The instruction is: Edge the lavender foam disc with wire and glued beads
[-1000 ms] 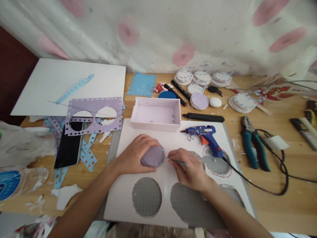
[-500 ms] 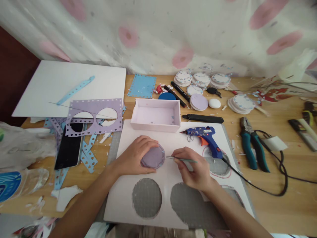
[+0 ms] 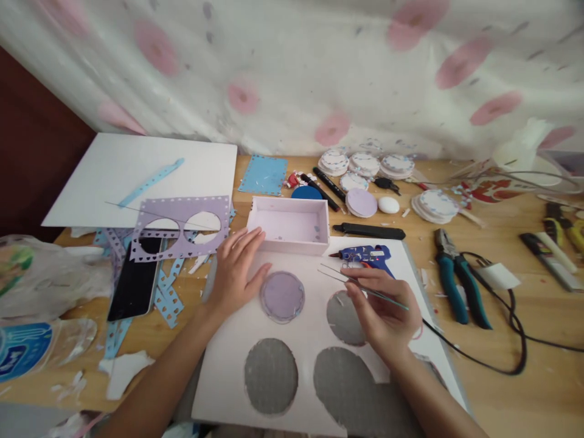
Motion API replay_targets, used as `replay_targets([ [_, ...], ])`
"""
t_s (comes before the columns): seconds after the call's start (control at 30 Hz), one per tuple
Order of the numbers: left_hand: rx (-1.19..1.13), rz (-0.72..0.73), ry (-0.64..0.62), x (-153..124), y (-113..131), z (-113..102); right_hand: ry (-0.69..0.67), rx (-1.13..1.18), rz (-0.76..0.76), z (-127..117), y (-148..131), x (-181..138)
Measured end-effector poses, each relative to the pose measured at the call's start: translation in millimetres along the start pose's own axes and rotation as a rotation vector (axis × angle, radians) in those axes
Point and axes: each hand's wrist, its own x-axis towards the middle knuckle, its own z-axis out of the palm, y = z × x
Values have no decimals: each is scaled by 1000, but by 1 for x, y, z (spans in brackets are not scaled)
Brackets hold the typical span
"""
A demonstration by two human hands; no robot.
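Observation:
A round purple disc (image 3: 282,296) with small decorations round its rim lies flat on the white foam board (image 3: 228,359). My left hand (image 3: 237,271) is open, its fingers stretched toward the near left corner of the pale pink box (image 3: 292,246); whether the fingertips touch the box I cannot tell. My right hand (image 3: 383,307) grips a pair of thin tweezers (image 3: 376,294), their two tips apart and pointing left above the board. Behind that hand lies a blue glue gun (image 3: 365,254), partly hidden by the fingers.
Round holes in the board show a grey cutting mat (image 3: 271,377). Teal-handled pliers (image 3: 463,280) and a cable lie to the right. Decorated white disc stacks (image 3: 435,205) stand at the back. A phone (image 3: 134,280), purple cut sheet (image 3: 182,228) and blue scraps lie left.
My left hand has let go of the purple disc and moved up and left toward the box. My right hand has shifted right, and the tweezers' tips have spread. The view has tilted up slightly.

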Motion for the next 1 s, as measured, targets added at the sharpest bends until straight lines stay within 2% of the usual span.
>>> replay_targets([
  [0.1,150,22,76,2,-5,5,30,-53,12,-1,3,1],
  [0.23,182,123,141,0,1,3,45,-103,23,-4,7,3],
  [0.37,171,125,151,-6,11,-2,24,-248,6,-6,5,12],
  [0.57,152,202,154,-11,16,-2,-138,-373,-66,8,1,27],
  [0.8,158,235,141,-12,16,-1,-372,-523,-189,35,18,32],
  [1.0,168,240,95,-12,15,-3,-368,-579,-202,41,24,31],
])
